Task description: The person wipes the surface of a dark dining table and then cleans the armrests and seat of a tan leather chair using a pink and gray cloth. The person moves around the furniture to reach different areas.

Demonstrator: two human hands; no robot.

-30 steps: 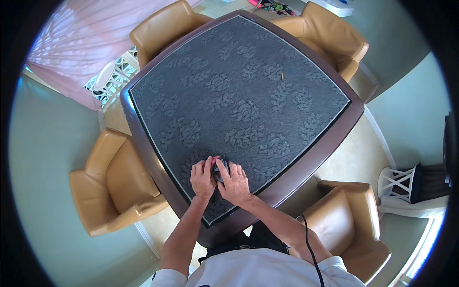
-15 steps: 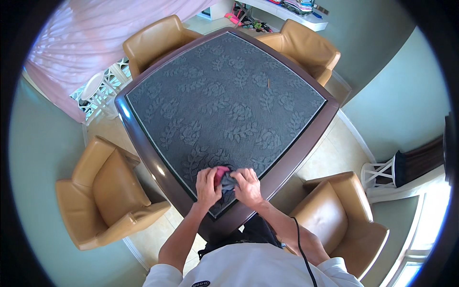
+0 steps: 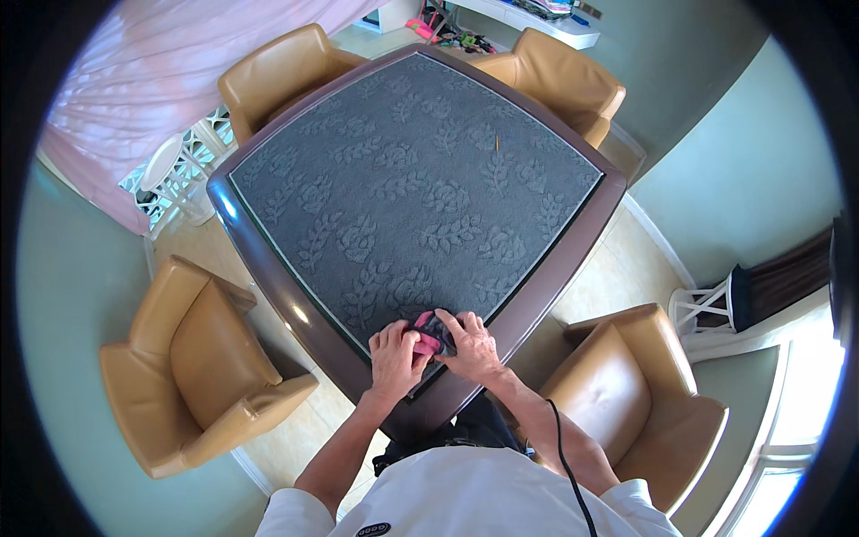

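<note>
Near the close corner of the table, a small bundle of pink and dark grey cloth [image 3: 430, 339] is held between my two hands. My left hand [image 3: 395, 360] grips its pink left side, with the thumb bent over it. My right hand [image 3: 469, 347] closes around the dark right side, fingers curled on top. Folds and fingers cover much of the bundle, so its exact kind cannot be made out. Beneath it lies the dark grey table cover [image 3: 376, 188] with a raised flower and leaf pattern.
The table has a dark brown wooden rim [image 3: 573, 246]. A thin orange-brown stick [image 3: 497, 143] lies on its far right part. Tan armchairs stand around it, one at near left [image 3: 206, 358] and one at near right [image 3: 626, 394]. A white shelf [image 3: 537, 22] is at the back.
The bundle has been turned and squeezed, so more pink shows in the middle and the grey is darker. Both hands have shifted slightly, staying close together over the table corner.
</note>
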